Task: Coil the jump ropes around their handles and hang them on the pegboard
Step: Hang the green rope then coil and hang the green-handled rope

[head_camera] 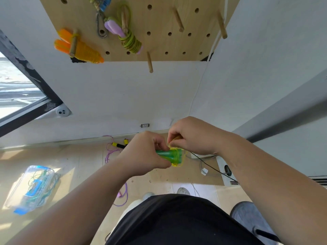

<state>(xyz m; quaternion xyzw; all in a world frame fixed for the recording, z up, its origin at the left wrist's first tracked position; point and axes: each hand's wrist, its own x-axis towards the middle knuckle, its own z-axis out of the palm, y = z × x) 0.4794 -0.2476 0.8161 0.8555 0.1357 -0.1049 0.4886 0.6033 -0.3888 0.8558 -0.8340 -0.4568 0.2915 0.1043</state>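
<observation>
My left hand (146,152) clamps the green handles (169,155), long axis running 9-to-3. My right hand (192,137) pinches the yellow rope (172,144) at their 12 o'clock. Free peg (150,62) on the pegboard (159,43): 12 o'clock, well apart.

My left hand (146,152) and right hand (192,137) meet over the handles (169,155) before the pegboard (159,41), where two coiled ropes (131,41) hang at its left, a container (31,188) lying on the floor (79,161) to my left.
</observation>
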